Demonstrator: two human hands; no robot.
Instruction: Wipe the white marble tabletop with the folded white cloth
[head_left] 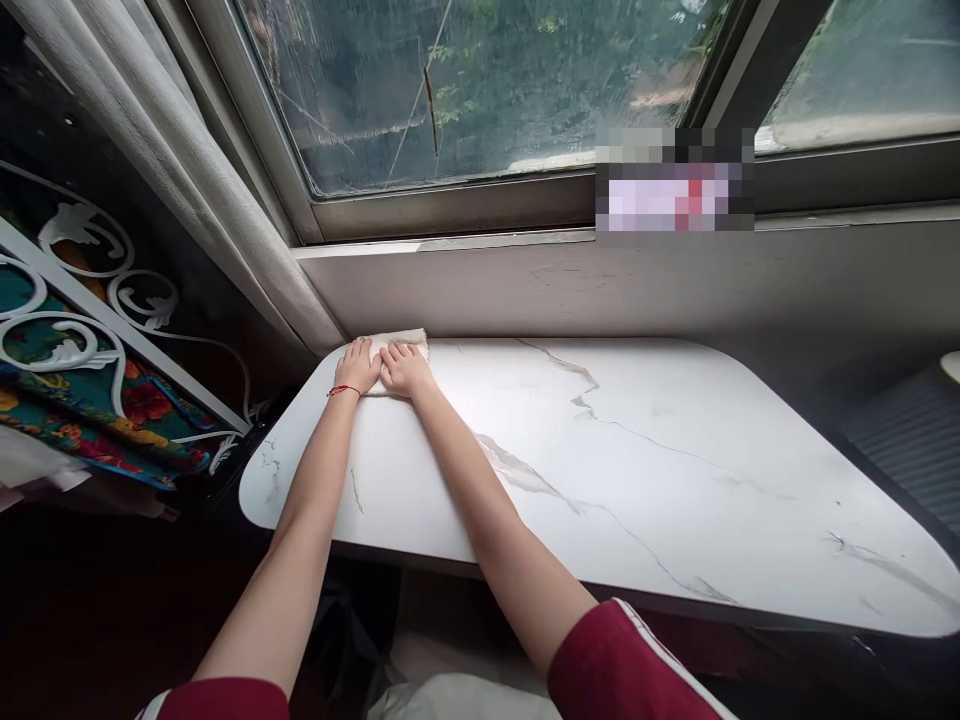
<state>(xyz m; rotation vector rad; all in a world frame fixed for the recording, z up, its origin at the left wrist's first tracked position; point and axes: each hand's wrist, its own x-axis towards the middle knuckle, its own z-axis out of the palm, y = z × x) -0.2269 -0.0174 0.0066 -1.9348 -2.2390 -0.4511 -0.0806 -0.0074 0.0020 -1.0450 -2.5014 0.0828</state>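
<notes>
No text, number or sign can be read. Across the lower window frame (450, 208), a pixelated patch (667, 198) with pale lilac and red blocks covers what may be a label, though the blocks are too coarse to tell; any lettering there is illegible.

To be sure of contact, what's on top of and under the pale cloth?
The left hand and right hand rest on the cloth. It lies on the marble-patterned tabletop; the patch it covers is hidden.
</notes>
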